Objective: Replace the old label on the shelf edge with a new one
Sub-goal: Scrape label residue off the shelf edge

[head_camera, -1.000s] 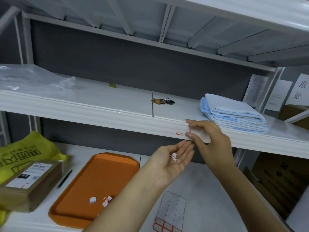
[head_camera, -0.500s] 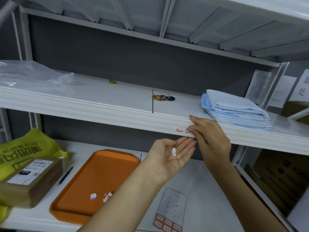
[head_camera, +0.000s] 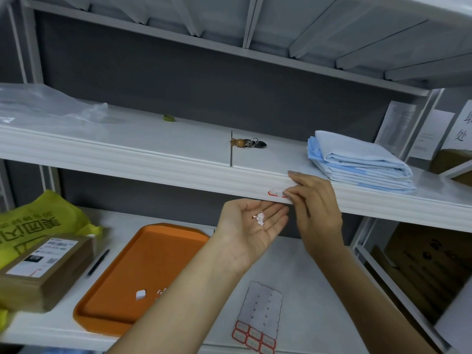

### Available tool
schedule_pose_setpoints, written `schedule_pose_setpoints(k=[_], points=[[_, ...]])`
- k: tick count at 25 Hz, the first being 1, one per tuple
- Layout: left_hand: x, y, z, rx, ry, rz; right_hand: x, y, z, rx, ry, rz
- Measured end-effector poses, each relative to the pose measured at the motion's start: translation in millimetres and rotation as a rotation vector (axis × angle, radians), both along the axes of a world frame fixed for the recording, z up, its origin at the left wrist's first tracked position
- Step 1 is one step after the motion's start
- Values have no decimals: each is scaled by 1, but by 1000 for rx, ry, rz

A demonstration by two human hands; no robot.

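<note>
Now, right hand (head_camera: 316, 210) pinching old label (head_camera: 274, 192) — left hand (head_camera: 252, 226) relaxed, palm-up, just beneath.

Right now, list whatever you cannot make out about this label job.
All head view.
- old label: right part hidden by fingers of the right hand; whether the grip has it, unclear.
- scraps in the left hand: too small to read.
- label sheet: bottom cut off by the frame edge.

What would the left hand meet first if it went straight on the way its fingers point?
Likely the right hand, which picks at the old label on the shelf edge, just beyond the fingertips of the left hand; depth is unclear.
</note>
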State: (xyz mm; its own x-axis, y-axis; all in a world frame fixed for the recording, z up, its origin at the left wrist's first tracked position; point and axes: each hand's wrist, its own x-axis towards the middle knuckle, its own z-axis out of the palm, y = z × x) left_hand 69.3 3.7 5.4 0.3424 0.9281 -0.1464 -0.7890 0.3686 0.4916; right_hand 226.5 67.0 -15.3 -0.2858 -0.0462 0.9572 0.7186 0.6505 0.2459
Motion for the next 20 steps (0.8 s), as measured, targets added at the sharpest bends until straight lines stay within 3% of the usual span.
schedule_pose_setpoints(k=[6,20], points=[[-4,-2,2,30,-2,-18,4,-5,1,-103,28,16],[-3,-3,3,19,-51,0,6,4,2,-24,-10,34]])
